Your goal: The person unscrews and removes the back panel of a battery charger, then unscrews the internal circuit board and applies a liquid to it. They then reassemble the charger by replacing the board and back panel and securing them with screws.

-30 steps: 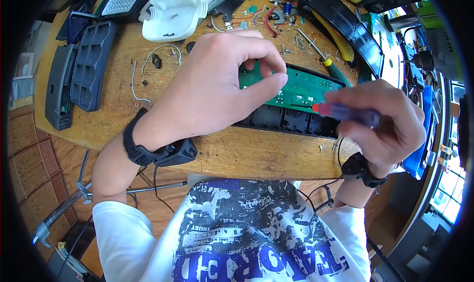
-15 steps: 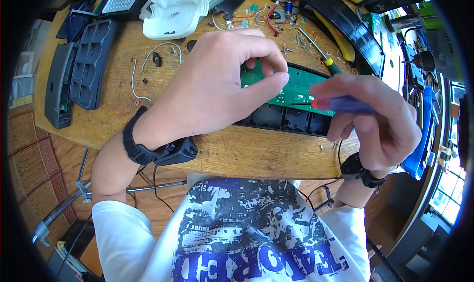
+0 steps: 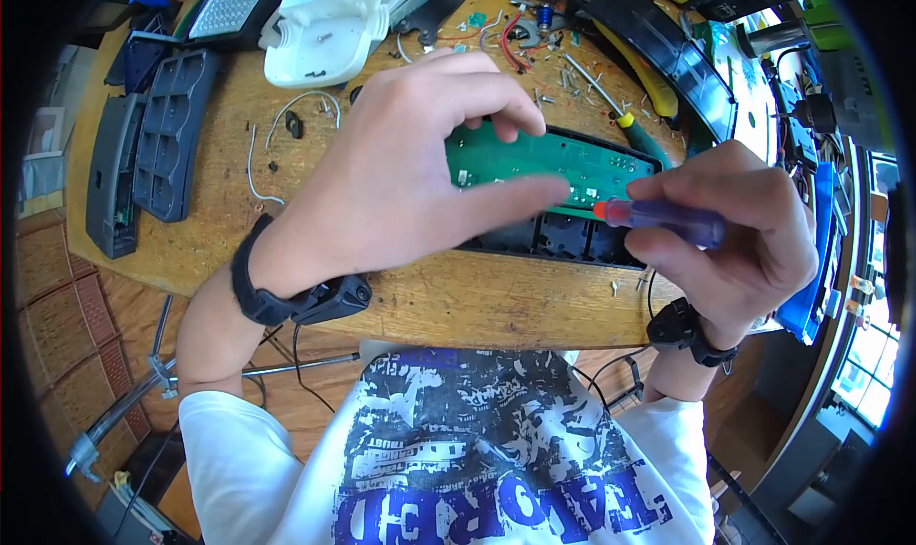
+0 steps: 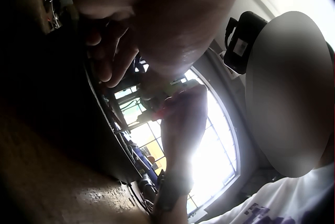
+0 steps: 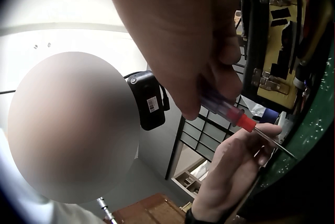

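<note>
A green circuit board (image 3: 520, 163) sits in a long black plastic housing (image 3: 563, 238) near the table's front edge. My right hand (image 3: 754, 225) grips a small screwdriver (image 3: 673, 222) with a clear purple handle and a red collar. In the right wrist view the metal shaft (image 5: 275, 144) slants down, its tip right at the board's surface. My left hand (image 3: 401, 178) arches over the board's left part, thumb stretched out along it and fingers bent loosely beyond. Nothing shows between that thumb and the fingers. The hand hides the housing's left end.
Behind the board lie loose screws, wire scraps and a yellow-green screwdriver (image 3: 644, 139). A white plastic shell (image 3: 320, 44) stands at the back, and dark plastic casings (image 3: 175, 139) at the left. A black-and-yellow case (image 3: 677, 58) and a drill (image 3: 811, 111) are at the right.
My left thumb has swung away from the forefinger and straightened over the board. My right fingers have shifted their grip on the screwdriver handle. The head view has moved slightly.
</note>
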### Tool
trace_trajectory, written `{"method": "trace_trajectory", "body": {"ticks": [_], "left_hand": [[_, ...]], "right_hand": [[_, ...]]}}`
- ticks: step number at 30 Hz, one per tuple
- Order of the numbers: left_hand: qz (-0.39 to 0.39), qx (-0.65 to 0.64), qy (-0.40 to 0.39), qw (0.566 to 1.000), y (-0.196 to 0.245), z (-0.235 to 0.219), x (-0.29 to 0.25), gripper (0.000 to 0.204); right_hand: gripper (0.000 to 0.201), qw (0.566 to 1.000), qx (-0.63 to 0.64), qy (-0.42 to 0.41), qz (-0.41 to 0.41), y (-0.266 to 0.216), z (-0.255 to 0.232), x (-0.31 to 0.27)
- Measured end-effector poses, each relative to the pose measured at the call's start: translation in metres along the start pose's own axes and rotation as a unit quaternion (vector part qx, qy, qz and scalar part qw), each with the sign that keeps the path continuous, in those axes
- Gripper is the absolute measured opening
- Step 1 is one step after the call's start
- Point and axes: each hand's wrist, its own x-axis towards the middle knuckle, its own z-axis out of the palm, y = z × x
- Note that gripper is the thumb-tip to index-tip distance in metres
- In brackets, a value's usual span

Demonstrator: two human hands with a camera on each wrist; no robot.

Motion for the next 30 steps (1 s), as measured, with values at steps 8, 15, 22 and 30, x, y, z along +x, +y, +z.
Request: {"method": "trace_trajectory", "body": {"ticks": [8, 15, 22, 30], "left_hand": [[0.021, 0.093, -0.131, 0.987, 0.011, 0.0, -0.009, 0.114], [0.044, 0.089, -0.141, 0.985, 0.022, 0.001, -0.007, 0.107], [0.043, 0.07, -0.187, 0.979, 0.035, 0.002, -0.011, 0.103], [0.03, 0.034, -0.169, 0.985, 0.035, -0.01, -0.004, 0.082]], "right_hand": [[0.042, 0.979, -0.019, 0.177, 0.097, 0.005, -0.02, -0.008], [0.036, 0.98, -0.033, 0.177, 0.09, 0.01, -0.023, -0.007], [0.033, 0.98, -0.04, 0.167, 0.101, 0.013, -0.019, -0.006], [0.034, 0.982, -0.036, 0.15, 0.113, 0.01, -0.019, -0.007]]}}
